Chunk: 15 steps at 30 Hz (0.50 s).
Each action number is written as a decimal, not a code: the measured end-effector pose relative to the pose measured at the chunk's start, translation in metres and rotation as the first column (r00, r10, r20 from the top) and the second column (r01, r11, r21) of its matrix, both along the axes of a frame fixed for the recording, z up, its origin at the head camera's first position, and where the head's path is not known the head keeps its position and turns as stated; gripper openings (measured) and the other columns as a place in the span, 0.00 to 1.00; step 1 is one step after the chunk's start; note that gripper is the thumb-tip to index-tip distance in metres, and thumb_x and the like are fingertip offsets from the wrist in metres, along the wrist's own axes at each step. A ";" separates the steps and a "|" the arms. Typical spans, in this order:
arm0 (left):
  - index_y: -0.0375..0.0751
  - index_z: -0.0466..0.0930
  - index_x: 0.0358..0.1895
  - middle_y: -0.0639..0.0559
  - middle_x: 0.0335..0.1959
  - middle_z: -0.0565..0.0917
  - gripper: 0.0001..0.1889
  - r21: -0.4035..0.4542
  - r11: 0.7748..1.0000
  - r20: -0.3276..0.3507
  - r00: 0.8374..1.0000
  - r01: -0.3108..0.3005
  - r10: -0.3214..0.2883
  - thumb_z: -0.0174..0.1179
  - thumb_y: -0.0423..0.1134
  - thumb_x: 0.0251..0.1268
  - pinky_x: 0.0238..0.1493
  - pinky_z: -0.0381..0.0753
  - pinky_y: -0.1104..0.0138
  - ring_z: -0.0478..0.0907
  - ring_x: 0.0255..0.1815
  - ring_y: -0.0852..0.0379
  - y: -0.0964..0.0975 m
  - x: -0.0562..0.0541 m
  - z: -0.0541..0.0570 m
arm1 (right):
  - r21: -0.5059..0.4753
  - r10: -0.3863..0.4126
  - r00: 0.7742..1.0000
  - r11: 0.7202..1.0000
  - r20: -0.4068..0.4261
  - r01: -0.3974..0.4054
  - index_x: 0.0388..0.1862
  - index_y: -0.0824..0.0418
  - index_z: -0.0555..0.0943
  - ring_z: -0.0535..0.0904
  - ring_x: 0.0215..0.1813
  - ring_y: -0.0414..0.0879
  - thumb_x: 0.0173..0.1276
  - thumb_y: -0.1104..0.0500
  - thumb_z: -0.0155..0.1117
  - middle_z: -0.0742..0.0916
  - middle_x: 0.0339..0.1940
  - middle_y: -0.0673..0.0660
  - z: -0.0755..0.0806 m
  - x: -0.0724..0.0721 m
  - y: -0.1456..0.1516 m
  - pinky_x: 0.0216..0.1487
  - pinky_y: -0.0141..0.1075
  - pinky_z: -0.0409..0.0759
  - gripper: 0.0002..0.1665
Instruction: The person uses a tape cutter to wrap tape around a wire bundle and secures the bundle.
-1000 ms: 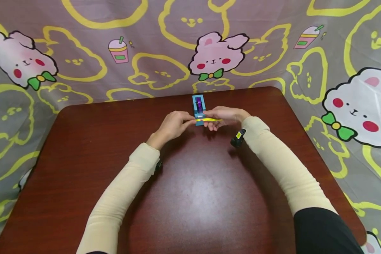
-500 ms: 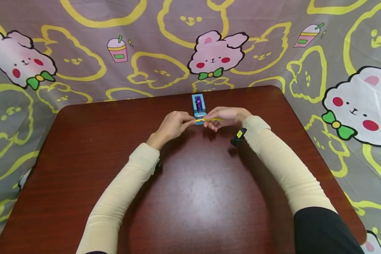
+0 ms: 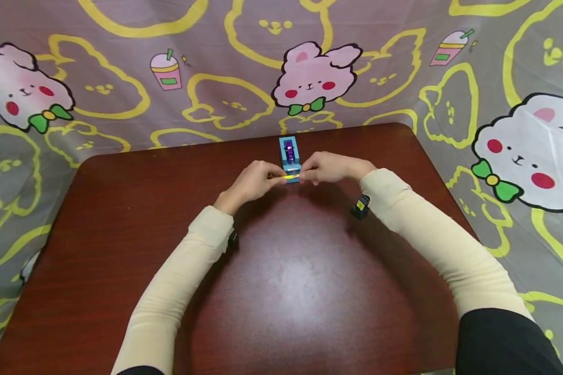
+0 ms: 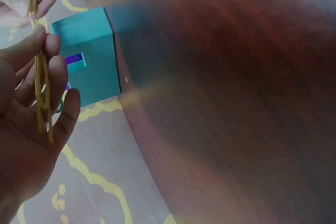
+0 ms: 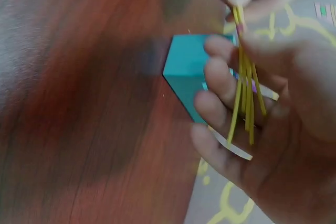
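Both hands hold one bundle of thin yellow strands (image 3: 290, 177), stretched between them just in front of a tape dispenser. My left hand (image 3: 255, 180) pinches one side between thumb and fingers, and the loose ends lie along its palm in the left wrist view. The right hand (image 3: 332, 166) pinches the other side, where several strand ends (image 5: 247, 98) fan out over its palm. Between the two pinches a small pink band (image 5: 240, 27) wraps the strands. The tape dispenser (image 4: 97, 80) is a light blue block carrying a purple roll (image 3: 289, 150).
The dark red-brown table (image 3: 281, 291) extends around the hands. A patterned curtain (image 3: 244, 62) rises right behind its far edge and along both sides. Black wrist cameras, such as the right one (image 3: 360, 207), hang below the cuffs.
The right hand has turned over, from fingers spread beneath the strands to knuckles up. Less of the yellow bundle shows in the head view, which has shifted slightly. The left hand keeps its pinch.
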<state>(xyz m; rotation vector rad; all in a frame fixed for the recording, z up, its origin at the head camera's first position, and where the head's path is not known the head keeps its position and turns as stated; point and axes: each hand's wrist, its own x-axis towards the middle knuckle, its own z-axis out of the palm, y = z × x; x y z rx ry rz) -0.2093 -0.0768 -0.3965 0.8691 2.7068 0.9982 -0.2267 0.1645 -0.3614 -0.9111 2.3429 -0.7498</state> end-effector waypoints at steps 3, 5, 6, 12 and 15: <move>0.40 0.90 0.43 0.50 0.36 0.88 0.09 0.037 0.999 0.088 0.996 0.006 -0.010 0.67 0.41 0.69 0.34 0.74 0.64 0.77 0.32 0.53 0.000 -0.005 0.003 | 0.055 0.010 0.985 0.998 -0.174 0.000 0.40 0.64 0.86 0.73 0.29 0.46 0.78 0.58 0.58 0.79 0.24 0.54 0.001 0.008 -0.003 0.37 0.40 0.72 0.13; 0.37 0.89 0.42 0.45 0.34 0.87 0.11 0.060 0.998 0.153 0.988 0.020 -0.029 0.64 0.42 0.71 0.30 0.73 0.64 0.76 0.29 0.50 -0.001 -0.009 0.004 | 0.069 0.007 0.965 0.998 -0.261 0.011 0.39 0.63 0.86 0.72 0.28 0.45 0.77 0.58 0.59 0.79 0.24 0.53 -0.001 0.012 -0.004 0.36 0.40 0.72 0.12; 0.35 0.89 0.41 0.43 0.34 0.87 0.14 0.074 0.997 0.196 0.980 0.023 -0.037 0.62 0.44 0.73 0.29 0.73 0.64 0.76 0.27 0.49 -0.001 -0.012 0.004 | 0.072 0.005 0.953 0.997 -0.302 0.018 0.38 0.63 0.86 0.72 0.29 0.45 0.77 0.59 0.60 0.80 0.24 0.53 -0.003 0.014 -0.004 0.35 0.40 0.72 0.11; 0.28 0.86 0.44 0.35 0.34 0.86 0.24 0.142 0.989 0.528 0.848 -0.029 -0.051 0.52 0.49 0.79 0.26 0.76 0.62 0.74 0.19 0.53 -0.005 -0.031 0.000 | 0.054 0.002 0.849 0.998 -0.528 0.031 0.41 0.63 0.87 0.78 0.37 0.48 0.74 0.60 0.65 0.86 0.33 0.54 -0.019 0.024 -0.002 0.43 0.43 0.78 0.07; 0.27 0.85 0.46 0.37 0.33 0.86 0.25 0.148 0.987 0.650 0.759 -0.059 -0.053 0.51 0.49 0.80 0.26 0.76 0.64 0.72 0.19 0.57 -0.006 -0.037 -0.002 | 0.047 0.006 0.795 0.998 -0.606 0.028 0.42 0.62 0.88 0.79 0.40 0.50 0.73 0.60 0.66 0.86 0.34 0.54 -0.027 0.027 -0.001 0.45 0.45 0.80 0.07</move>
